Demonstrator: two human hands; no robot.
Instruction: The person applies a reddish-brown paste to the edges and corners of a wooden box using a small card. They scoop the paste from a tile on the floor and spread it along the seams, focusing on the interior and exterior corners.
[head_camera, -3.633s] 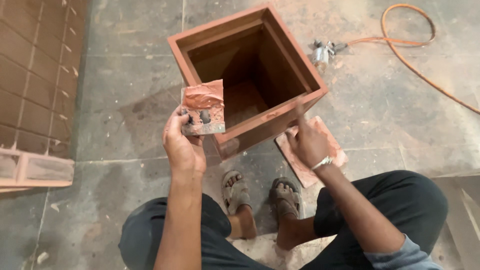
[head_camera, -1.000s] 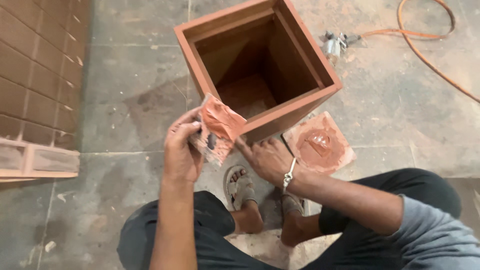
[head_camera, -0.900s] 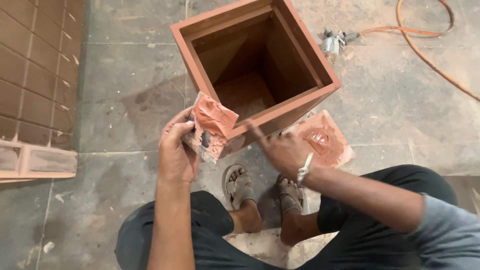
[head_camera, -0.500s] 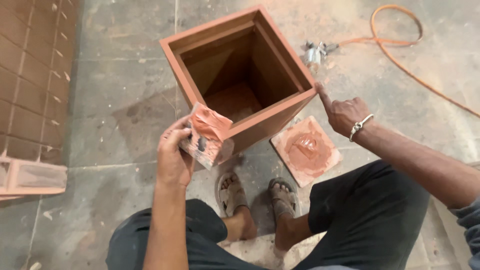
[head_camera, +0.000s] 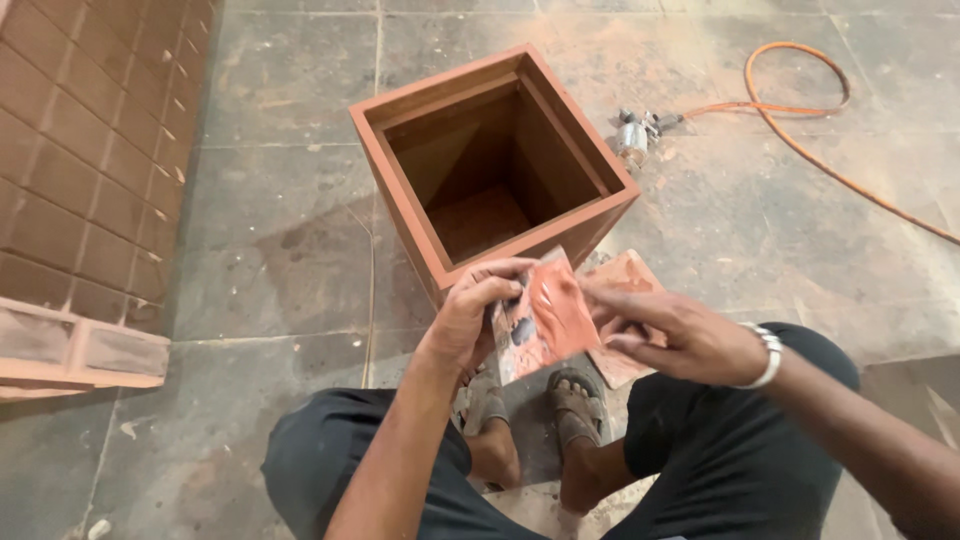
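The left hand (head_camera: 470, 320) is gripping a square, paste-smeared tile (head_camera: 540, 322) by its left edge, thumb and fingers closed round it, tilting it up in front of the knees. The right hand (head_camera: 675, 335), which half a second ago was pointing at the corner of the terracotta box (head_camera: 400, 180), is now touching the tile's right side with loosely curled fingers, wrist bent inward. A second smeared tile (head_camera: 630, 275) is lying on the floor just beside the box.
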